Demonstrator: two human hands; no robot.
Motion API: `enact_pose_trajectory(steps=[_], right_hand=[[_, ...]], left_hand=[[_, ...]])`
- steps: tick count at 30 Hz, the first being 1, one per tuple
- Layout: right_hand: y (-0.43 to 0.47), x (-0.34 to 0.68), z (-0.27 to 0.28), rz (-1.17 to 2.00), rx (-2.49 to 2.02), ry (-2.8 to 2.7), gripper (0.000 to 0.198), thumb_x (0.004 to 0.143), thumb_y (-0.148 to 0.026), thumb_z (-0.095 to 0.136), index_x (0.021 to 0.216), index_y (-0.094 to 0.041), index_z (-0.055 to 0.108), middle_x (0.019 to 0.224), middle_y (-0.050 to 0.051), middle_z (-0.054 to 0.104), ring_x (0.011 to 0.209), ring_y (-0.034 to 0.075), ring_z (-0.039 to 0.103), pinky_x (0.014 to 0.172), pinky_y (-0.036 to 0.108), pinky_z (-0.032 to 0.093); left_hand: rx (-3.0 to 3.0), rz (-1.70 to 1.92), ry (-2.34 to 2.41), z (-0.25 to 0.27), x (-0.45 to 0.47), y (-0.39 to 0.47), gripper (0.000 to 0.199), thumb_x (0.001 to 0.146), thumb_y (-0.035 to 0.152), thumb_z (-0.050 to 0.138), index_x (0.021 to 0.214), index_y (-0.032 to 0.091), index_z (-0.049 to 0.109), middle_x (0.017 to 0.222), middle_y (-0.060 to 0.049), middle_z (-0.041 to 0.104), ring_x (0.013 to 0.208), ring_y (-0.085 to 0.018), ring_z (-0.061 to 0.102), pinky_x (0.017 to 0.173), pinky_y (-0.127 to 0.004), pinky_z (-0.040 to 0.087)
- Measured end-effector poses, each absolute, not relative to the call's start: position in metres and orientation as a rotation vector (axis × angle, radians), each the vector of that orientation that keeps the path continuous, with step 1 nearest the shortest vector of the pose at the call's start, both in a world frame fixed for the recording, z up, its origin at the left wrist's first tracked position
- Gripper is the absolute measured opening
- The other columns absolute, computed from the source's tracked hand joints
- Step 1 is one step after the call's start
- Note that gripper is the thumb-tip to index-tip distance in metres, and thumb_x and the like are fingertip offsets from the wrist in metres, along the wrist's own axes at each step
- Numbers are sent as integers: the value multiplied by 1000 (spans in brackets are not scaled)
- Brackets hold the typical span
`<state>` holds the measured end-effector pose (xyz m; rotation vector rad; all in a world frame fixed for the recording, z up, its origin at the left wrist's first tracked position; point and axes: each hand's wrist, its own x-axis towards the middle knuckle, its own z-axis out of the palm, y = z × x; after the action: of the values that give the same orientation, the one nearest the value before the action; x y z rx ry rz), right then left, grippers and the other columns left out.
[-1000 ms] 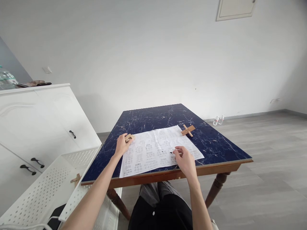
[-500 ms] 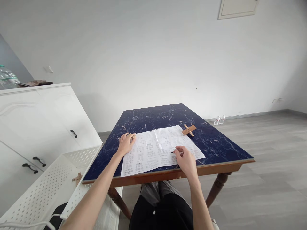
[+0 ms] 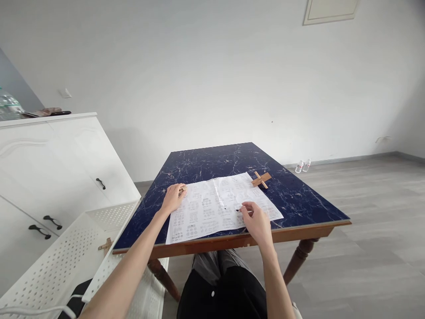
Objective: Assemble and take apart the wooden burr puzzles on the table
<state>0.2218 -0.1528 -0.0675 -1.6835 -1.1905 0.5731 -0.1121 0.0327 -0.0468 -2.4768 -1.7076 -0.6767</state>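
A large white printed sheet (image 3: 206, 212), creased down the middle, lies on the near part of the dark blue marbled table (image 3: 212, 161). My left hand (image 3: 173, 197) rests on its far left corner. The fingers are bent, with a small brownish thing beneath them that I cannot make out. Over the sheet's near right part, my right hand (image 3: 255, 219) pinches a slim pale stick-like thing with a black tip (image 3: 237, 210). Small dark specks show on the paper. By the far right corner sits a cross-shaped wooden piece (image 3: 261, 179).
On my left is a white cabinet (image 3: 66, 155) with bottles on top. Below it stands a white perforated rack (image 3: 63, 261) holding another wooden piece (image 3: 105, 245) and a white cable. Two clear bottles (image 3: 303, 166) stand on the floor by the wall.
My left hand's fingers have curled in more at the sheet's corner. My right hand stays almost in place, still pinching the slim thing.
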Motion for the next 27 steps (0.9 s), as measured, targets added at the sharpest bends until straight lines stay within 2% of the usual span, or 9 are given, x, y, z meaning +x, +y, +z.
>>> enact_pose_trajectory(steps=[5, 8, 11, 16, 22, 27], right_hand=[[-154, 222, -67, 581, -1663, -1195, 34, 97, -43, 50, 112, -22, 71, 104, 8, 82, 86, 27, 77, 76, 36, 52], [-154, 222, -64, 581, -1652, -1195, 33, 97, -43, 50, 111, -22, 71, 103, 9, 82, 85, 27, 77, 74, 36, 52], [-157, 221, -61, 591, -1635, -1194, 33, 99, -44, 50, 112, -21, 71, 101, 9, 82, 86, 27, 77, 75, 36, 53], [-162, 223, -58, 651, -1597, -1213, 37, 101, -48, 48, 114, -20, 70, 100, 11, 81, 88, 29, 77, 75, 38, 57], [-151, 249, -45, 838, -1428, -1238, 37, 101, -50, 51, 115, -20, 68, 102, 11, 80, 71, 24, 74, 64, 35, 55], [-118, 297, -27, 627, -1527, -1305, 30, 99, -44, 53, 112, -22, 67, 100, 9, 80, 68, 22, 73, 64, 33, 52]], left_hand=[[-2500, -677, -1709, -46, -112, 35, 37, 104, 37, 68, 136, 19, 65, 140, -12, 65, 118, -27, 69, 100, -49, 60], [-2512, -680, -1731, -47, -113, 36, 32, 107, 37, 59, 135, 23, 68, 143, -12, 64, 134, -32, 60, 112, -54, 51], [-2539, -683, -1750, -46, -115, 36, 38, 109, 40, 45, 135, 26, 70, 145, -11, 64, 144, -36, 48, 120, -55, 42], [-2585, -702, -1744, -44, -116, 35, 49, 107, 48, 39, 133, 20, 69, 146, -15, 61, 144, -37, 46, 121, -55, 37], [-2588, -698, -1748, -41, -113, 33, 53, 108, 53, 36, 137, 21, 67, 144, -16, 61, 145, -38, 45, 121, -56, 36], [-2587, -689, -1733, -40, -113, 33, 52, 109, 52, 36, 140, 22, 65, 146, -15, 60, 145, -38, 45, 121, -59, 36]])
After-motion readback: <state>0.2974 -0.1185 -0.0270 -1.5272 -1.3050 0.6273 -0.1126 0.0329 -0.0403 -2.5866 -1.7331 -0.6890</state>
